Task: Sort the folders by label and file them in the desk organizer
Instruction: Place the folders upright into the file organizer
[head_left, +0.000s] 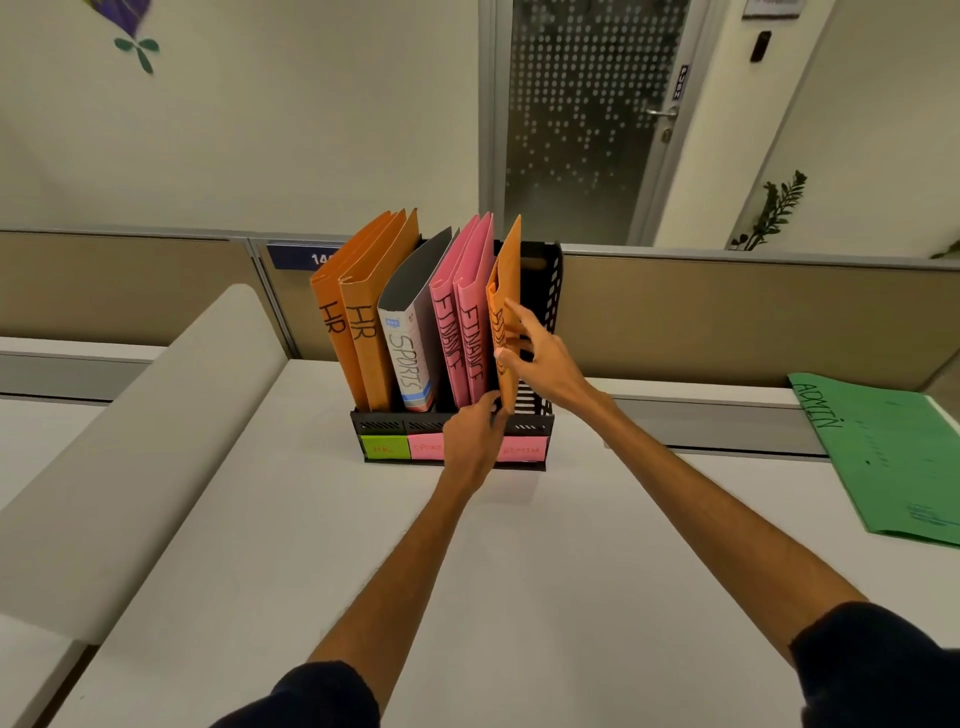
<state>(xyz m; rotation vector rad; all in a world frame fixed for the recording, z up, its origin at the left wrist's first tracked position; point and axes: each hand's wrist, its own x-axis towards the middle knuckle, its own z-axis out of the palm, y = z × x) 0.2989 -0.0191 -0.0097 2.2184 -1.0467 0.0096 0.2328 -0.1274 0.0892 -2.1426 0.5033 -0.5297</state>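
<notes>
Both hands are on one orange folder (506, 275), which stands upright in the rightmost slot of the desk organizer (525, 427). The left hand (470, 439) reaches in at the organizer's front wall and pinches the folder's lower front corner, probably to guide the bottom edge down into the slot. The right hand (545, 364) holds the folder higher up, thumb on the spine side and fingers spread over the outer face, which keeps the thin cover from flopping over. Those fingers cover most of the folder's handwritten label, so it cannot be read in full. The pink sticky note (522, 450) on the organizer's front below this slot reads ADMIN.

Leftward in the organizer, the other slots are filled by group: two orange HR folders (358, 332) at the far left, then a grey SPORTS folder (410, 358), then two pink FINANCE folders (462, 338) just beside the one being handled. All lean a little to the left, spines facing forward so the labels show.

Well to the right of the organizer, a green folder (883, 457) marked ADMIN lies flat on the white surface (467, 571). It looks like the last one left to file, and it likely belongs in the same rightmost slot.
</notes>
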